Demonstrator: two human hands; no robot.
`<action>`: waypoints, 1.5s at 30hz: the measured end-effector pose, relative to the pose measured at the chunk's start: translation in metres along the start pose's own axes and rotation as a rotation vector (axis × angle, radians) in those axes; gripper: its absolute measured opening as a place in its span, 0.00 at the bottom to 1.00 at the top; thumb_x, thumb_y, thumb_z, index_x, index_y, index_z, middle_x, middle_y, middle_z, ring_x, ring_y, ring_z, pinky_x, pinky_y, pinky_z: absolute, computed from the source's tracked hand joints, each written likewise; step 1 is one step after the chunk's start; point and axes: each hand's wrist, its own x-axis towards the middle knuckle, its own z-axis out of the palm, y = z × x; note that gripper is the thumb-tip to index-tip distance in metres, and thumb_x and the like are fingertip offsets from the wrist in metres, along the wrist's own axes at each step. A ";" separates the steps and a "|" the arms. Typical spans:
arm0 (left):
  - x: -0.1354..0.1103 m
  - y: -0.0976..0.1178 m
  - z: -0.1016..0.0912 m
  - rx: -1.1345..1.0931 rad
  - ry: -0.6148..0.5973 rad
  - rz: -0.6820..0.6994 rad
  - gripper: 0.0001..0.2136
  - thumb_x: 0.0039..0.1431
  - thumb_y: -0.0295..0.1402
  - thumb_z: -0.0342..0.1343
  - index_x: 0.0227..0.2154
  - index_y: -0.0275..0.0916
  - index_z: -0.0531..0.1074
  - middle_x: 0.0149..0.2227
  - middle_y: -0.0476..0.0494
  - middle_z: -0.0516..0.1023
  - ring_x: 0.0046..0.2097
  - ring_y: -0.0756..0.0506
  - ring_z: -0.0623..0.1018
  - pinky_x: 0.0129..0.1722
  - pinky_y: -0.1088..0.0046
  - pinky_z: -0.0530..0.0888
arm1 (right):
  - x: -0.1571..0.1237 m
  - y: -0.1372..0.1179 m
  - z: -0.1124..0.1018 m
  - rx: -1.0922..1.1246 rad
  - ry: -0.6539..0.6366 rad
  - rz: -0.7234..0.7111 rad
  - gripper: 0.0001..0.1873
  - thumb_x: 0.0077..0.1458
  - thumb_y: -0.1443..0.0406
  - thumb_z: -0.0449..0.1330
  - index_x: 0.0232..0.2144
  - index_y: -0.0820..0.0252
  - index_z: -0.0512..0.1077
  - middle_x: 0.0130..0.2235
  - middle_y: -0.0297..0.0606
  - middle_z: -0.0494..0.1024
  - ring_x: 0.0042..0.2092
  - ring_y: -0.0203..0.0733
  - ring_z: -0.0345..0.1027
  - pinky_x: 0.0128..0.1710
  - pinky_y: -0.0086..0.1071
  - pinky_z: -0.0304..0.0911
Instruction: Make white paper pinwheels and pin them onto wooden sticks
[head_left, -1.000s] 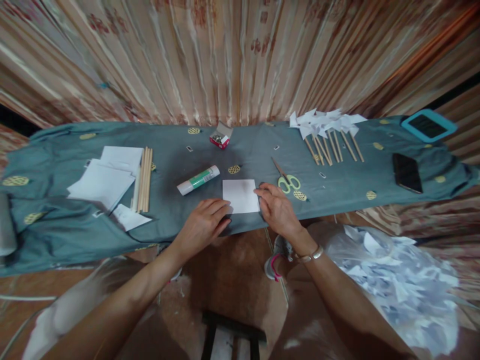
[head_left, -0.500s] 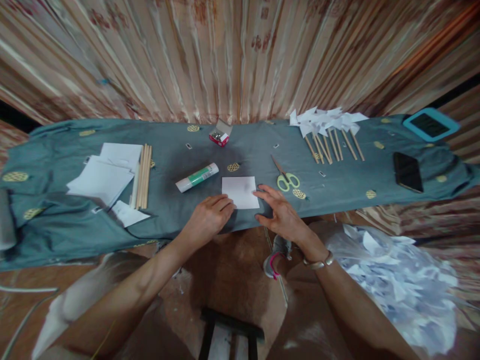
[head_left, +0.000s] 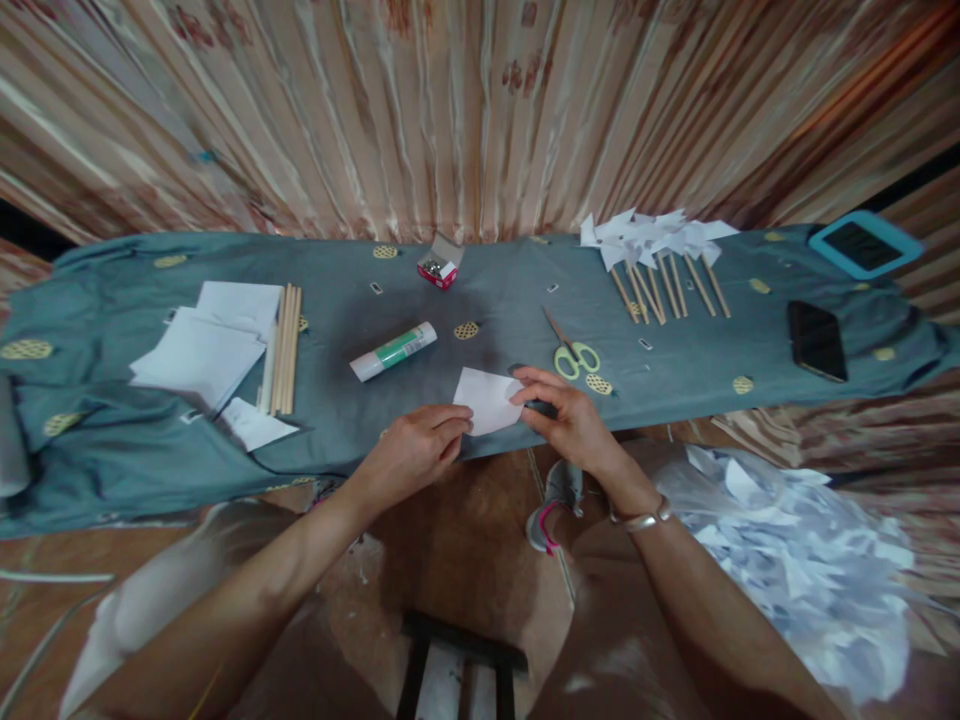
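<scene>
One white paper sheet (head_left: 489,402) is pinched by your left hand (head_left: 416,450) and right hand (head_left: 574,422); lime-handled metal scissors (head_left: 571,350) and a white-green cylindrical tube (head_left: 394,351) lie just beyond.

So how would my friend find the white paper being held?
Start with the long grey-green cloth printed with yellow pineapples. At its near edge, around the middle, the bare left hand and bare right hand pinch a small white sheet of paper. Unlike the loose white papers lying to its left, it's held.
</scene>
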 end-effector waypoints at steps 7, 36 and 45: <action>-0.002 0.001 -0.002 0.027 0.010 -0.059 0.09 0.62 0.28 0.53 0.43 0.34 0.75 0.44 0.38 0.81 0.43 0.44 0.82 0.46 0.67 0.79 | 0.022 -0.001 0.006 0.047 -0.007 -0.027 0.05 0.56 0.65 0.61 0.32 0.57 0.77 0.39 0.39 0.80 0.43 0.43 0.73 0.49 0.38 0.65; -0.009 -0.001 -0.007 -0.023 0.014 -0.172 0.12 0.63 0.27 0.52 0.48 0.34 0.70 0.51 0.34 0.74 0.50 0.42 0.77 0.50 0.60 0.78 | 0.056 -0.002 0.033 -0.161 0.062 -0.032 0.03 0.50 0.68 0.65 0.27 0.55 0.78 0.42 0.39 0.80 0.48 0.46 0.73 0.52 0.40 0.65; -0.007 0.008 0.005 0.024 -0.141 -0.141 0.20 0.66 0.30 0.46 0.60 0.32 0.61 0.64 0.30 0.64 0.67 0.37 0.61 0.61 0.53 0.67 | 0.059 -0.005 0.036 -0.203 0.064 -0.050 0.04 0.50 0.69 0.64 0.25 0.56 0.77 0.39 0.38 0.80 0.45 0.46 0.73 0.51 0.40 0.64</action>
